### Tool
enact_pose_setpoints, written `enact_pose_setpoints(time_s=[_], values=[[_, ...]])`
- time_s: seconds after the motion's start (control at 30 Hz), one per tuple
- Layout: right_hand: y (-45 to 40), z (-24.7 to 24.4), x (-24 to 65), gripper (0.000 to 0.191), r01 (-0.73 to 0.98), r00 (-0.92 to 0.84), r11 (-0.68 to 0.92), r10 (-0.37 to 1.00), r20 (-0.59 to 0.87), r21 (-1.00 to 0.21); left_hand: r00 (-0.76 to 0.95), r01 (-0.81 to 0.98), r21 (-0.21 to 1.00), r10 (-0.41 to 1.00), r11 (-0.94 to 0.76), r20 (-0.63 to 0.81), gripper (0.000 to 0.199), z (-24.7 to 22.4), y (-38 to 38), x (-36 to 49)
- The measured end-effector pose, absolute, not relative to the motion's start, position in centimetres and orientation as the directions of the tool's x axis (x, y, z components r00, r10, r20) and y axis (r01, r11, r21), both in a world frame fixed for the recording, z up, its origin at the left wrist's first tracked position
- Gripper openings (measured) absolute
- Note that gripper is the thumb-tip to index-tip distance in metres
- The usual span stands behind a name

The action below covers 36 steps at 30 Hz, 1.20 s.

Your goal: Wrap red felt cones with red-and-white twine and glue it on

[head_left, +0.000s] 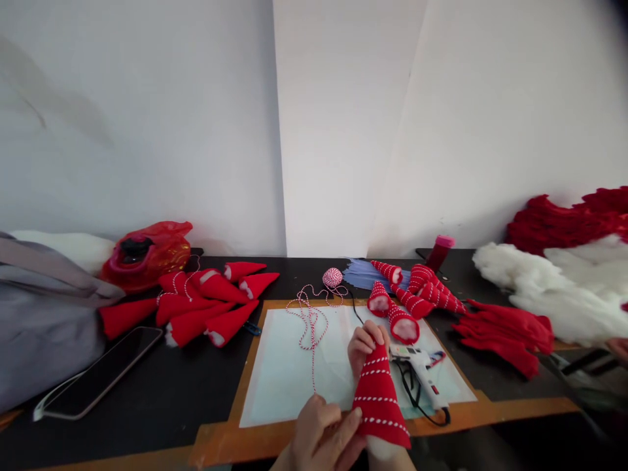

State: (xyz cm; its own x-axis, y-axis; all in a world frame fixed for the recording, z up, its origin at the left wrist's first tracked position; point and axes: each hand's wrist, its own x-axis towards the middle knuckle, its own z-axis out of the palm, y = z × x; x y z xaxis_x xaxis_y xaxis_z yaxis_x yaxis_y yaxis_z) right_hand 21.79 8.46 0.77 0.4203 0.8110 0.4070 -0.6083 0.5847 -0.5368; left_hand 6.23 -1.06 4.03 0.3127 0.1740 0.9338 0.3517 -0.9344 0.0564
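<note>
A red felt cone (377,399), wound with red-and-white cord, stands tip up above the mat's front edge. My right hand (364,345) is closed around its tip, with the wrist hidden behind the cone. At its lower left side is my left hand (321,432), pinching the twisted cord (313,366) while a fingertip touches the felt. The cord runs back in loose loops to a ball (332,278). White stuffing or skin under the cone's base is hard to tell apart.
Plain red cones (230,324) lie left beside a phone (101,373). Cord-wrapped cones (403,324) and a glue gun (422,373) lie right, near red gloves or cloth (510,330) and white stuffing (554,281). A paper-covered mat (275,379) is beneath.
</note>
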Motion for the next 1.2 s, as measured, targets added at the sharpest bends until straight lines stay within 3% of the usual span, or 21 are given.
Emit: enact_pose_setpoints(time_s=[0.13,0.23,0.37,0.43,0.57,0.73,0.83,1.03,1.2], values=[[9.4,0.5,21.2,0.044,-0.518,0.374,0.506,0.859,0.350,-0.689,0.294,0.475,-0.007,0.151,-0.880,0.944,0.022,3.6,-1.0,6.6],[10.3,-0.1,21.7,0.021,-0.383,0.304,0.389,0.910,0.284,-0.838,0.381,0.555,-0.075,0.173,-0.828,0.908,0.026,3.3,0.3,5.2],[9.5,-1.0,22.8,0.035,-0.142,0.356,0.289,0.907,0.224,-0.947,0.449,0.590,-0.083,0.242,-0.803,0.860,0.033,2.1,1.9,3.4],[7.5,-1.0,23.1,0.030,-0.033,0.372,0.274,0.896,0.243,-0.961,0.478,0.579,-0.060,0.279,-0.813,0.833,0.029,1.1,1.9,3.2],[1.2,-0.3,22.6,0.013,0.107,0.164,0.295,0.936,0.310,-0.949,0.499,0.555,-0.002,0.331,-0.832,0.801,0.027,-0.5,0.8,3.6],[-3.8,-0.3,21.3,0.027,0.388,-0.105,0.453,0.887,0.450,-0.803,0.471,0.471,0.188,0.426,-0.862,0.773,0.027,-1.1,0.2,3.2],[-4.3,-1.1,21.6,0.028,0.542,-0.064,0.466,0.853,0.519,-0.699,0.422,0.464,0.281,0.489,-0.840,0.763,0.024,-1.0,0.4,2.7],[-3.7,-1.0,26.7,0.010,0.763,0.286,0.264,0.681,0.675,-0.590,0.389,0.511,0.239,0.470,-0.826,0.792,0.024,-0.9,0.4,2.1],[-3.0,-0.1,28.6,0.012,0.738,0.268,0.219,0.773,0.575,-0.638,0.430,0.563,0.136,0.430,-0.815,0.794,0.023,-1.0,0.2,2.3]])
